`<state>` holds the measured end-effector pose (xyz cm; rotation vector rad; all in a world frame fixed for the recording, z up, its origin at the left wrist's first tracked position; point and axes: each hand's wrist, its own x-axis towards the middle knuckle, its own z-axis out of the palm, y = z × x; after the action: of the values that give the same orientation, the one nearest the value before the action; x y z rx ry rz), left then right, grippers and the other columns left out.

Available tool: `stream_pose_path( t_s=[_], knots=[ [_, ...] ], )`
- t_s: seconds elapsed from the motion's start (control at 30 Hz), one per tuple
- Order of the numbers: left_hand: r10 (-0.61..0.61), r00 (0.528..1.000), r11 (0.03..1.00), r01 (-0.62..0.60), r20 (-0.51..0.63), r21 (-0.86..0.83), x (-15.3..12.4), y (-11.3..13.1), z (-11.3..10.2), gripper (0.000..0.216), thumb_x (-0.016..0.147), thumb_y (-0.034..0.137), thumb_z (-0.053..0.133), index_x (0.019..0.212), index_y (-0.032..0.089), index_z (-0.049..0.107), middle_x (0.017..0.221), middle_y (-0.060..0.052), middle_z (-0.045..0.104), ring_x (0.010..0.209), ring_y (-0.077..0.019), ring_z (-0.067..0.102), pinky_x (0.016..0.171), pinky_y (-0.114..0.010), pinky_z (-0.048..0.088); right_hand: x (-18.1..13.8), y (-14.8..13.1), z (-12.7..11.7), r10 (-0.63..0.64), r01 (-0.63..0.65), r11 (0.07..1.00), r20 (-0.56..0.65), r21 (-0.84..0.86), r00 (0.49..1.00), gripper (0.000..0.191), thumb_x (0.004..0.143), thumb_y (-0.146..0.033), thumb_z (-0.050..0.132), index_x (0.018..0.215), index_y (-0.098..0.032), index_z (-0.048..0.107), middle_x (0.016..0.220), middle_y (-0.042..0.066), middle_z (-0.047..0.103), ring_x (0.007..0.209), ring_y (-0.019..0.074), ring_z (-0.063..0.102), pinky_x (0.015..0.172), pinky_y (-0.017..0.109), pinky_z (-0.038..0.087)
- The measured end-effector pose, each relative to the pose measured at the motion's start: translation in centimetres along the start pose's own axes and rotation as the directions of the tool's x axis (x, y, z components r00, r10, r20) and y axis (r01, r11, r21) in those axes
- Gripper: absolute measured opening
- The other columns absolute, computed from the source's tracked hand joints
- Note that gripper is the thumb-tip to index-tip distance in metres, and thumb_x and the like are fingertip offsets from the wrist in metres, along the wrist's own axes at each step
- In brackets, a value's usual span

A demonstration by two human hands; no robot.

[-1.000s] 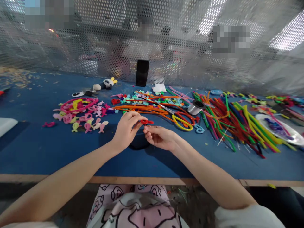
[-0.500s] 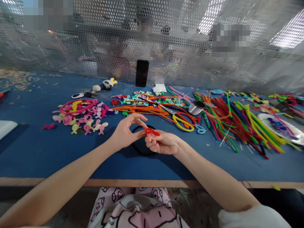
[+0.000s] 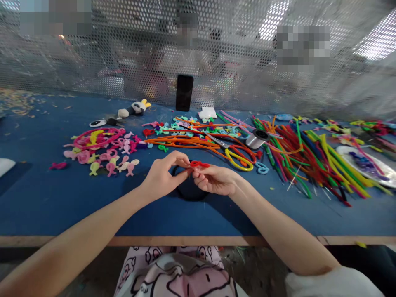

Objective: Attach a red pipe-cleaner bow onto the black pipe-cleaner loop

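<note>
Pinching the red pipe-cleaner loop (image 3: 199,164) between them, the two hands meet above the blue tabletop (image 3: 77,210). The left hand (image 3: 162,172) has its thumb and forefinger closed on the loop's left end, while the right hand (image 3: 215,179) supports it from below, its grip closed on the same loop with the other fingers curled in. Beneath them, partly hidden, a black ring (image 3: 192,199) lies on the tabletop. Just beyond the hands are long orange pipe cleaners (image 3: 182,142), and near these the scissors (image 3: 220,142), with one yellow and one orange handle. A spool of silvery wire (image 3: 255,142) sits beside them, a light-blue coil (image 3: 262,168) nearer the person. Pink, yellow and cream fish-shaped pieces (image 3: 111,168) are heaped to the left around a hot-pink hoop (image 3: 81,137), with a magenta piece (image 3: 58,166) set apart. To the right spreads a many-coloured bundle of pipe cleaners (image 3: 321,161), next to a pale oval dish (image 3: 389,180) holding purple pieces (image 3: 365,163). Behind, a dark phone (image 3: 185,93) stands upright by the perforated metal screen (image 3: 139,53).
</note>
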<state>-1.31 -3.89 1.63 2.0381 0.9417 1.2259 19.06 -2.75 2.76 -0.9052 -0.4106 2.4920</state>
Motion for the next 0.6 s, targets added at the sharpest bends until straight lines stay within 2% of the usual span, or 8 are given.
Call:
stream_pose_path(
  t_s=[0.1,0.17,0.23,0.3,0.4,0.6],
  knots=[
    [0.159,0.986,0.974,-0.148,-0.052,0.17,-0.2,0.0,0.1,0.012,0.087,0.013,0.066,0.092,0.021,0.058,0.085,0.001,0.074,0.08,-0.0139,0.073,0.075,-0.024,0.056,0.0,-0.3,0.4,-0.065,0.064,0.998,-0.153,-0.01,0.986,0.012,0.089,-0.004,0.064,0.078,-0.009,0.064,0.065,0.001,0.065,0.055,0.0038,0.06,0.052,0.009,0.052],
    [0.311,0.95,0.912,-0.292,-0.019,0.289,-0.3,-0.3,0.1,0.01,0.089,0.01,0.063,0.092,0.02,0.061,0.085,0.0,0.074,0.08,-0.014,0.071,0.078,-0.026,0.055,0.0,-0.3,0.7,-0.122,0.116,0.992,-0.223,-0.04,0.967,0.015,0.09,-0.003,0.06,0.077,-0.009,0.065,0.064,0.002,0.066,0.055,0.0046,0.061,0.054,0.011,0.054],
    [0.409,0.912,0.847,-0.396,0.041,0.355,-0.4,-0.6,0.2,0.014,0.091,0.008,0.06,0.097,0.02,0.064,0.089,-0.002,0.075,0.085,-0.0159,0.07,0.082,-0.029,0.055,0.0,-0.2,0.8,-0.19,0.172,0.981,-0.254,-0.092,0.948,0.014,0.087,-0.004,0.064,0.075,-0.009,0.065,0.062,0.003,0.066,0.055,0.0057,0.062,0.055,0.012,0.055],
    [0.444,0.894,0.808,-0.43,0.065,0.402,-0.5,-0.9,0.3,0.02,0.091,0.007,0.059,0.105,0.019,0.065,0.092,-0.004,0.075,0.089,-0.0176,0.07,0.084,-0.032,0.055,0.0,0.1,0.9,-0.264,0.231,0.961,-0.26,-0.151,0.929,0.012,0.081,-0.004,0.072,0.074,-0.01,0.064,0.061,0.003,0.066,0.055,0.0069,0.063,0.056,0.014,0.056],
    [0.467,0.882,0.772,-0.441,0.061,0.458,-0.5,-1.3,0.5,0.027,0.091,0.007,0.058,0.115,0.018,0.065,0.094,-0.006,0.075,0.088,-0.0186,0.069,0.083,-0.034,0.055,0.1,0.5,1.0,-0.366,0.311,0.924,-0.281,-0.221,0.887,0.023,0.071,-0.004,0.08,0.076,-0.014,0.059,0.062,0.002,0.067,0.056,0.0085,0.065,0.057,0.016,0.057],
    [0.508,0.856,0.724,-0.483,0.093,0.493,-0.6,-1.3,0.7,0.026,0.09,0.006,0.059,0.114,0.014,0.065,0.091,-0.007,0.073,0.087,-0.0195,0.068,0.083,-0.035,0.057,0.1,1.2,1.5,-0.562,0.456,0.822,-0.361,-0.34,0.744,0.047,0.064,-0.009,0.083,0.085,-0.022,0.043,0.062,-0.003,0.067,0.053,0.0113,0.065,0.055,0.021,0.057]
  ],
)
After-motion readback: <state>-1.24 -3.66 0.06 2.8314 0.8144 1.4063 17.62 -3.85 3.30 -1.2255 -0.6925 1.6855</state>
